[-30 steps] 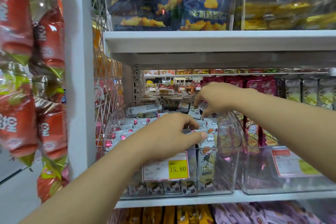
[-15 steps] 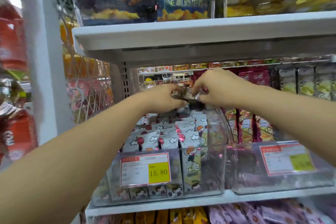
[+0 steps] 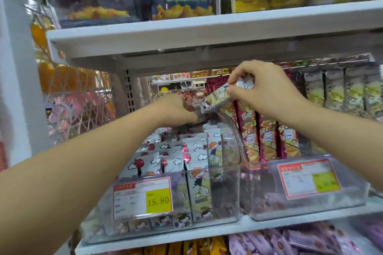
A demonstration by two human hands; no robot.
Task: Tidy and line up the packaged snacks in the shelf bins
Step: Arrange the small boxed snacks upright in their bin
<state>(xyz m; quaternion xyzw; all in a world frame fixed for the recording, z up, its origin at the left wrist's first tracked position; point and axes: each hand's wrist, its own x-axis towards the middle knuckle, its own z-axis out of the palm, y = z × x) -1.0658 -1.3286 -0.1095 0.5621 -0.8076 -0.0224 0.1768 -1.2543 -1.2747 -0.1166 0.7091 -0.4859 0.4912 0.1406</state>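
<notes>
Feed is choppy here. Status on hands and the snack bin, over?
Right hand pinches one pack, held above the bin. Left hand down at the bin's rear, grip unclear. Upper shelf close overhead.

The bin point(image 3: 231, 147) is clear plastic, smooth and glossy, with streaks of glare on its curved wall; the packs point(image 3: 194, 157) in it are shiny printed film, lightly crinkled; the held pack point(image 3: 216, 97) has the same slick sheen; the tag point(image 3: 143, 198) looks like matt paper behind a glossy clear sleeve; the shelf point(image 3: 186, 33) is smooth painted metal, dull white; the mesh point(image 3: 68, 107) is coated wire.
</notes>
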